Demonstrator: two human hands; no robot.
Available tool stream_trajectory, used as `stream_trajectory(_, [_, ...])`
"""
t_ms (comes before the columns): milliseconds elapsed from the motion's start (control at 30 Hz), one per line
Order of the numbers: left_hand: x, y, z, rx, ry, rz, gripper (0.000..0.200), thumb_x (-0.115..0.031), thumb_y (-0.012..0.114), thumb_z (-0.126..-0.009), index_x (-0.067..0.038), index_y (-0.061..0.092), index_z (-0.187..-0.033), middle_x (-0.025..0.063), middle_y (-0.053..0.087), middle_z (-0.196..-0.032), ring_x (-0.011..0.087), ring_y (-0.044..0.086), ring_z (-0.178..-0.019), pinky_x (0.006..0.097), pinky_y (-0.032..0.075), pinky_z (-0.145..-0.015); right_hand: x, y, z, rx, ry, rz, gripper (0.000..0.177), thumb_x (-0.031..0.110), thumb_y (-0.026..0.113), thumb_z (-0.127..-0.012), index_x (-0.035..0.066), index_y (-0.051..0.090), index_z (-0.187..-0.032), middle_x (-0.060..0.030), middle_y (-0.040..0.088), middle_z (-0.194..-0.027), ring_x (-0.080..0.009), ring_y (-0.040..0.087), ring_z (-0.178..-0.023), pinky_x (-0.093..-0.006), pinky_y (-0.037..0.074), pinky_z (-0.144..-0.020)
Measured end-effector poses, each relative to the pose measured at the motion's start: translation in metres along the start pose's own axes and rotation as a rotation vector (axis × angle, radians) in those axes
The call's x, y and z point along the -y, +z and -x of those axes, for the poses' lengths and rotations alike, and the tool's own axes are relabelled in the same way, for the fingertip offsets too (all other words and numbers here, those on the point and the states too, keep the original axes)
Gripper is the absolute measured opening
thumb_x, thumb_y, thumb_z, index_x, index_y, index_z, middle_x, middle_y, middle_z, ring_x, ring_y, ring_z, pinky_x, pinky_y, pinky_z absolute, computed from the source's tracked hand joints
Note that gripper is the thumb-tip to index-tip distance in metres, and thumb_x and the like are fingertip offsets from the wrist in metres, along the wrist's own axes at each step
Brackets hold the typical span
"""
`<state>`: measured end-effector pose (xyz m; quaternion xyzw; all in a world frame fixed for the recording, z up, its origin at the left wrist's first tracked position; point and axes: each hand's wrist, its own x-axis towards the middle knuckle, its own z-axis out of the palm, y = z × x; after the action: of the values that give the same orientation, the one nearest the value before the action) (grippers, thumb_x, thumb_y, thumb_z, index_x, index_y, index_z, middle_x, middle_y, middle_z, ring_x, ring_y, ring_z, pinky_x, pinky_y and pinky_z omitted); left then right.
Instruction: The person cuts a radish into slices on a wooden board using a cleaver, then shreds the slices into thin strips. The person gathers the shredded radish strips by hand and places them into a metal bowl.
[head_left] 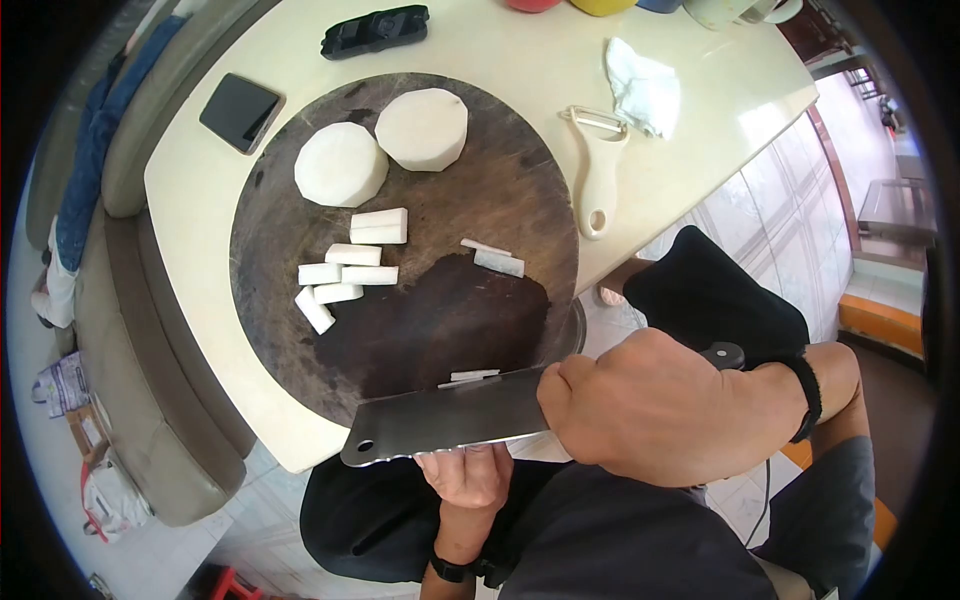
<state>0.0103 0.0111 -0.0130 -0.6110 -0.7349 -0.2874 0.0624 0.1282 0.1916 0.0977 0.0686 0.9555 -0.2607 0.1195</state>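
Note:
My right hand (pixel 660 405) is wrapped round the handle of a cleaver (pixel 450 415), whose wide blade stretches left over the near edge of a round wooden chopping board (pixel 270 240). Just below the blade is my left hand (pixel 467 475), its fingertips hidden behind the metal. Thin white slivers (pixel 474 376) lie against the blade's far side. Farther up the board sit two thick peeled rounds of what looks like white radish, one round (pixel 341 165) left of the other round (pixel 422 130). Several cut white sticks (pixel 368 275) lie below them, with thin peel-like slices (pixel 497 262) to the right.
A white peeler (pixel 600 185) and a crumpled white cloth (pixel 642 90) lie right of the board. A phone (pixel 240 112) and a black case-like object (pixel 375 32) are on the pale table (pixel 195 290). A sofa (pixel 160 380) stands on the left.

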Motion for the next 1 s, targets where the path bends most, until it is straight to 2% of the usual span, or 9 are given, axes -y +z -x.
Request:
stream_trajectory(67, [-0.001,0.0,0.0,0.003,-0.016,0.023,0.027,0.003,0.064,-0.073,0.003,0.066,-0.1,0.0206,0.063,-0.101,0.0397,0.06,-0.094,0.0516,0.044,-0.085,-0.002,0.002,0.0,0.004,-0.005,0.032,0.023,0.009,0.063,-0.068,-0.005,0.054,-0.084,-0.0122,0.057,-0.067,-0.0241,0.061,-0.054,-0.0341,0.045,-0.041])
stream_trajectory(133, [-0.002,-0.001,-0.002,0.006,-0.034,0.04,0.026,0.002,0.066,-0.072,0.003,0.067,-0.098,0.0204,0.063,-0.1,0.0403,0.06,-0.094,0.0525,0.044,-0.085,-0.008,0.001,0.001,-0.02,0.051,-0.105,0.012,0.008,0.063,-0.069,-0.004,0.059,-0.071,-0.0164,0.061,-0.062,-0.0294,0.066,-0.059,-0.0363,0.05,-0.051])
stream_trajectory(467, [0.0,0.003,-0.001,-0.011,0.005,0.012,0.025,0.005,0.068,-0.073,0.006,0.066,-0.098,0.0221,0.062,-0.101,0.0422,0.06,-0.093,0.0556,0.044,-0.088,-0.013,-0.006,0.014,-0.022,-0.01,-0.181,0.015,0.008,0.063,-0.071,-0.006,0.059,-0.07,-0.0194,0.059,-0.062,-0.0321,0.064,-0.058,-0.0383,0.049,-0.049])
stream_trajectory(567, [0.0,0.003,0.001,-0.016,0.003,0.006,0.028,0.004,0.065,-0.072,0.004,0.066,-0.1,0.0203,0.063,-0.099,0.0409,0.061,-0.092,0.057,0.042,-0.089,-0.011,-0.006,0.013,0.091,0.047,-0.104,0.021,0.007,0.063,-0.069,-0.004,0.053,-0.084,-0.0123,0.056,-0.068,-0.0295,0.061,-0.058,-0.0383,0.045,-0.047])
stream_trajectory(633, [0.0,0.003,0.0,-0.019,0.001,-0.002,0.028,0.004,0.065,-0.072,0.004,0.066,-0.1,0.0201,0.063,-0.098,0.0408,0.061,-0.091,0.0569,0.042,-0.089,-0.01,-0.011,0.008,0.024,-0.028,-0.112,0.013,0.008,0.062,-0.071,-0.002,0.061,-0.064,-0.0162,0.061,-0.068,-0.0303,0.065,-0.063,-0.0372,0.049,-0.052])
stream_trajectory(667, [0.001,0.003,-0.001,-0.03,0.018,0.003,0.028,0.004,0.065,-0.073,0.004,0.066,-0.101,0.0197,0.063,-0.097,0.0406,0.061,-0.091,0.0557,0.043,-0.089,-0.009,-0.01,0.006,0.024,-0.027,-0.111,0.013,0.008,0.062,-0.071,-0.002,0.061,-0.064,-0.0162,0.061,-0.068,-0.0303,0.065,-0.063,-0.0372,0.049,-0.052])
stream_trajectory(733, [0.001,0.003,-0.003,-0.044,0.042,0.012,0.028,0.004,0.065,-0.073,0.004,0.066,-0.101,0.0193,0.063,-0.097,0.0403,0.06,-0.091,0.0545,0.043,-0.088,-0.006,-0.005,0.001,0.007,-0.023,-0.105,0.018,0.007,0.062,-0.069,-0.004,0.054,-0.08,-0.0141,0.059,-0.067,-0.0278,0.063,-0.059,-0.0371,0.046,-0.047])
stream_trajectory(900, [-0.004,-0.003,-0.007,0.0,-0.046,0.051,0.027,0.005,0.072,-0.072,0.004,0.067,-0.099,0.0201,0.062,-0.104,0.0407,0.058,-0.097,0.0495,0.046,-0.087,-0.009,0.01,0.002,-0.107,-0.045,-0.045,0.014,0.006,0.062,-0.069,-0.004,0.054,-0.075,-0.0143,0.059,-0.063,-0.0315,0.062,-0.057,-0.0378,0.047,-0.051])
stream_trajectory(1000, [-0.004,-0.007,-0.015,-0.025,-0.081,0.127,0.029,0.002,0.074,-0.071,0.003,0.067,-0.099,0.016,0.061,-0.104,0.0352,0.057,-0.098,0.0436,0.046,-0.086,-0.015,0.014,0.011,-0.175,-0.021,-0.115,0.01,0.005,0.061,-0.072,-0.003,0.055,-0.074,-0.0131,0.058,-0.061,-0.0341,0.06,-0.055,-0.0377,0.047,-0.052])
